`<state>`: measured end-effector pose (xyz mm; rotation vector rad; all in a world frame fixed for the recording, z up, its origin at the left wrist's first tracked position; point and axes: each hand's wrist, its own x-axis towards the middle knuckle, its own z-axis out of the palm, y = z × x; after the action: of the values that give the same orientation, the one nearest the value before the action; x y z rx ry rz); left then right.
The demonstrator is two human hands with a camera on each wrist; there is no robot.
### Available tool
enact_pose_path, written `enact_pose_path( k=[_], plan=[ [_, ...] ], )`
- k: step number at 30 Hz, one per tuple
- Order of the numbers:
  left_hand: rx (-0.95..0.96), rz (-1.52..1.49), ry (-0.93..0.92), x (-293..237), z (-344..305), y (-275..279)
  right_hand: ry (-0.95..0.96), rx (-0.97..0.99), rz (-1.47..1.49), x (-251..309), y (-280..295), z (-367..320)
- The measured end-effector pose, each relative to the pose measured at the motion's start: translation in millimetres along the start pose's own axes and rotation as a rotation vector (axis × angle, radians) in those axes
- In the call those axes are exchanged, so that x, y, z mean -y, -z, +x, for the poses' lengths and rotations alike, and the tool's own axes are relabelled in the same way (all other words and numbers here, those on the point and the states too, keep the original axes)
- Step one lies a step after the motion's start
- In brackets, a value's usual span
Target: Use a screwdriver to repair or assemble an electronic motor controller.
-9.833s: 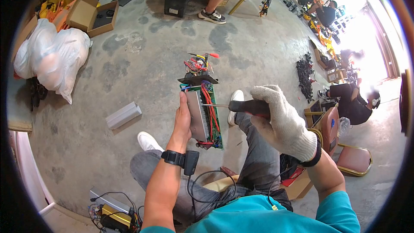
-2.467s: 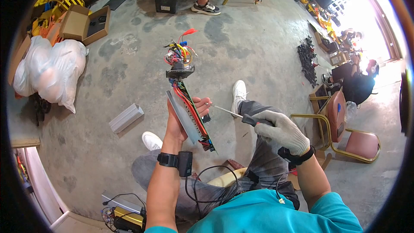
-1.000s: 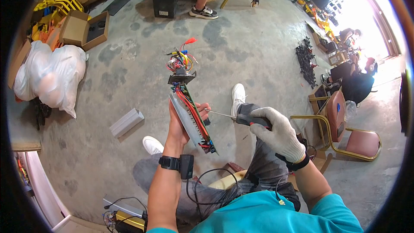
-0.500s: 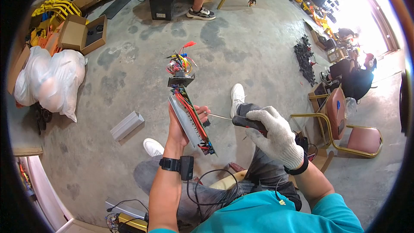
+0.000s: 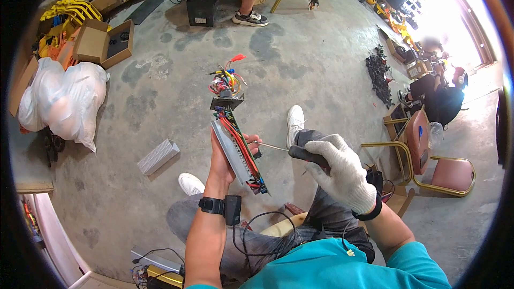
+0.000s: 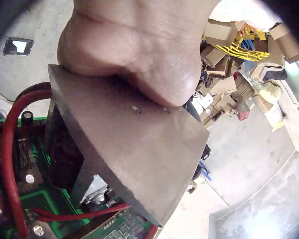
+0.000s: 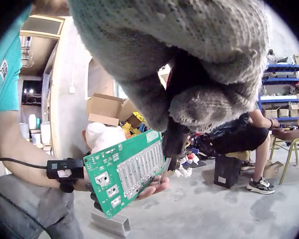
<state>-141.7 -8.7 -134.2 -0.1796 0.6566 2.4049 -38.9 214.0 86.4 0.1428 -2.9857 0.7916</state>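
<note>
Holding circuit board (image 5: 238,149) edge-on, left-hand grip (image 5: 220,160) curled round it; gloved right-hand grip (image 5: 340,171) wrapped round screwdriver (image 5: 294,152), tip at board edge.

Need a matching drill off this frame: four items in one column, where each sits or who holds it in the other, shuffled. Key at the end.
1. circuit board
2. screwdriver
3. grey metal casing
4. white bags

A. gripped in the gloved right hand
B. lying alone on the concrete floor
C. heaped at far left by the cardboard boxes
D. held in the bare left hand

Pairs: 1-D, 2-A, 3-B, 4-C
</note>
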Motion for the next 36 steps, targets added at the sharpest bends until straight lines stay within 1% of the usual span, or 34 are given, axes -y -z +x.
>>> enact_pose_path(
  k=[3,7,8,9,14,16,23,26,28,30,36],
  plan=[
    [-0.042,0.025,-0.001,2.0,1.7,-2.0,0.016,0.003,-0.015,2.1,-1.4,1.9],
    [-0.052,0.035,0.003,2.9,3.6,1.8,0.042,-0.015,-0.082,3.8,-2.9,3.8],
    [-0.025,0.009,0.002,2.5,3.7,3.5,0.04,-0.015,-0.082,4.3,-3.1,4.3],
    [0.002,-0.017,0.0,2.2,3.5,3.8,0.024,-0.009,-0.075,5.0,-3.3,4.6],
    [0.011,0.005,-0.005,0.8,3.2,2.8,-0.017,0.007,-0.033,7.4,-1.7,5.8],
    [0.014,0.013,-0.008,0.5,3.6,3.3,-0.045,0.054,-0.055,8.8,0.0,6.8],
    [0.024,0.001,-0.001,3.5,4.9,6.6,-0.104,0.024,-0.054,8.0,-4.2,4.9],
    [0.042,-0.01,0.02,3.5,5.7,9.3,-0.104,0.033,-0.049,11.2,-3.6,5.6],
    [-0.001,-0.002,0.027,2.6,5.7,7.7,-0.085,0.043,-0.101,14.0,-3.3,6.8],
    [0.037,-0.032,0.027,1.9,3.8,8.2,-0.069,0.03,-0.078,10.5,-3.2,7.5],
    [-0.046,-0.045,0.071,-0.9,1.2,0.7,-0.024,0.018,-0.035,4.2,-1.4,7.4]
  ],
)
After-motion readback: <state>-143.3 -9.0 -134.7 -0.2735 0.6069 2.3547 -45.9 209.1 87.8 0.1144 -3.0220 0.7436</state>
